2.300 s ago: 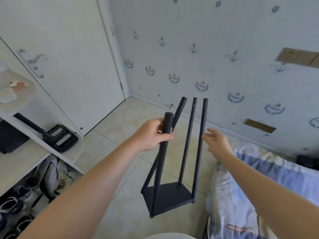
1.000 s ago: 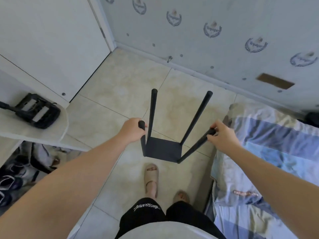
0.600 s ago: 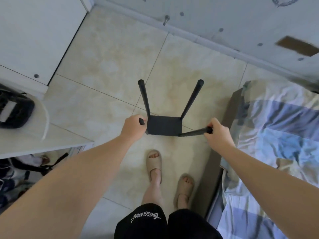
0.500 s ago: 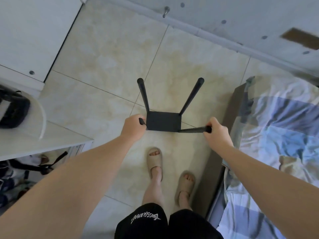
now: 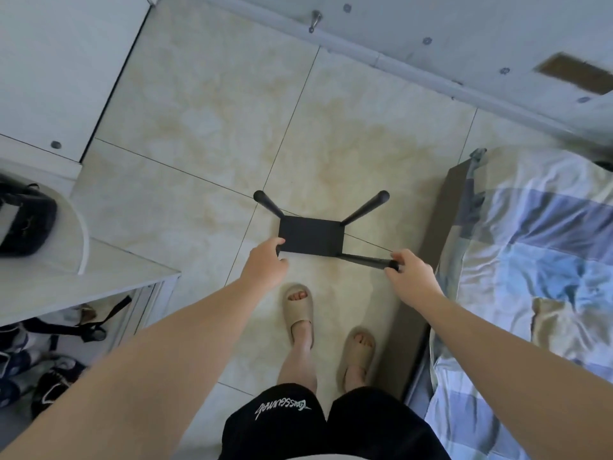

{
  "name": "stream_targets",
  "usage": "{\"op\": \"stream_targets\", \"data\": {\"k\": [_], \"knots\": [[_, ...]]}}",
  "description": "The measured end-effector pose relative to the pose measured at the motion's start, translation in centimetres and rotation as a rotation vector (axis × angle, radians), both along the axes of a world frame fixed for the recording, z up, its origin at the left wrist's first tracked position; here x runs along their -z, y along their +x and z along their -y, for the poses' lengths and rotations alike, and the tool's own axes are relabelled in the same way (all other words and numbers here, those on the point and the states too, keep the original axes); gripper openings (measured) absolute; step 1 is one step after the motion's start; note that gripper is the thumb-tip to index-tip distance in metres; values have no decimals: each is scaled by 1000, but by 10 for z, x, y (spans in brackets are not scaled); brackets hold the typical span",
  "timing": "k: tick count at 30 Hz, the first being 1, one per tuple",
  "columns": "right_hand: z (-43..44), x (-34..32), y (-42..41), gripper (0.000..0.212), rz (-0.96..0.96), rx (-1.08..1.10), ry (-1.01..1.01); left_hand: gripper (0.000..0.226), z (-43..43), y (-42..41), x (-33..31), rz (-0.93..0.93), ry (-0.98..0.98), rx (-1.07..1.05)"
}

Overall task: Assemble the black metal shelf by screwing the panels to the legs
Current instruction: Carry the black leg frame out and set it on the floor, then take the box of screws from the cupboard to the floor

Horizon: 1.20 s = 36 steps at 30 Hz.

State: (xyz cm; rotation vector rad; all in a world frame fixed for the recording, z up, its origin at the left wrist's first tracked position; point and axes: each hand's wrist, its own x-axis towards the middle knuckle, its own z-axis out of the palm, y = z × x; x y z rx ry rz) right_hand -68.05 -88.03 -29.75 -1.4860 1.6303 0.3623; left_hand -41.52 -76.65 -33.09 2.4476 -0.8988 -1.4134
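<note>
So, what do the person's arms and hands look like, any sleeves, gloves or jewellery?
The left arm and right arm are bare, no sleeves in view. The left hand and right hand wear no gloves; no watch, ring or bracelet shows. Also worn: black shorts with white script lettering and beige slide sandals.

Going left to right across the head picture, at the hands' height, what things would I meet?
Black object on the white shelf, left hand, black panel, leg, right hand, bed.
</note>
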Motion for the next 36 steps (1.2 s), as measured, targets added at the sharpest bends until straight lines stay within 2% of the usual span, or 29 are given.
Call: {"op": "stream_targets", "data": {"k": [2,4,7,11,16,21,25,36], "knots": [[-3,-13,0,53,22,-32,52,56,-6,-4,-13,18,32,45],[-5,-28,1,60,14,-134,55,57,-13,-7,-28,114,71,138],[-9,-55,3,64,41,-344,-43,57,-29,-13,-59,313,70,283],[-22,-90,3,67,25,-659,-246,57,-59,-32,-103,454,-15,277],[-39,-128,13,70,-12,-966,-348,62,-112,-73,-155,538,-66,60],[-64,-154,39,74,125,-1231,-480,67,-166,-101,-187,556,-82,-219],[-99,-170,73,74,213,-1432,-517,74,-211,-109,-202,682,-42,-357],[-247,-193,194,72,383,-1804,-586,83,-376,-74,-217,800,49,-701]]}}
